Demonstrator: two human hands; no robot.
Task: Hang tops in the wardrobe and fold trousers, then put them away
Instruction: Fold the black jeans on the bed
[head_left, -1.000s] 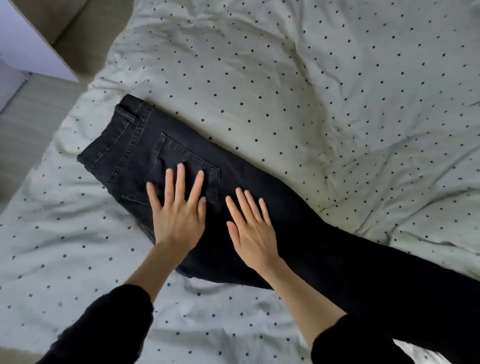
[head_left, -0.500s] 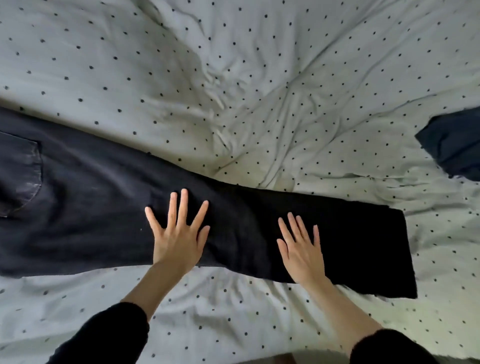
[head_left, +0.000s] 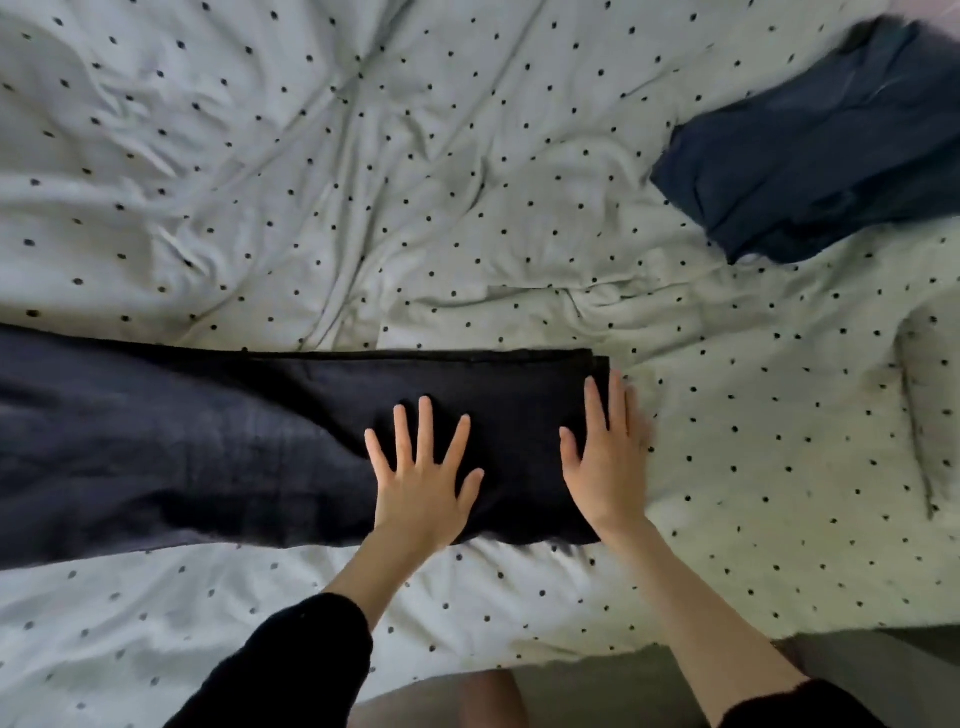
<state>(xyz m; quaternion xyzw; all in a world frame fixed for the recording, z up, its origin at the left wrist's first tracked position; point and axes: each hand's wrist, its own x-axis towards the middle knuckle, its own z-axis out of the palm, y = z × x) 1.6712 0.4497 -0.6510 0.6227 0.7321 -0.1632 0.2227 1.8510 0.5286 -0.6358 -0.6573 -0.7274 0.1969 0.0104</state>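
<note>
The dark trousers (head_left: 218, 447) are lying flat across the bed (head_left: 363, 182), running from the left edge of the view toward the middle, with their legs stacked one on the other and the hem end stopping just right of centre. The left hand (head_left: 423, 475) is pressing flat on the leg cloth near that hem end, fingers spread wide and straight, palm down, gripping nothing. The right hand (head_left: 605, 457) is resting flat just beside it at the very end of the legs, fingers straight and close together, its outer fingers reaching over the hem edge onto the bedding (this hand is a little blurred, so the exact line of contact is hard to read); it too is grasping nothing. Both forearms are coming in from the near edge, each ending in a dark sleeve (head_left: 291, 670). The cloth is looking smoother and blacker under the hands and more rumpled and greyish toward the left. The bed cover is pale with small dark dots and is showing many creases. At the far right, well apart from the trousers, a dark blue garment (head_left: 810, 150) is lying folded on the same cover. Along the near edge a strip of grey floor (head_left: 613, 686) is showing below the bedding.
</note>
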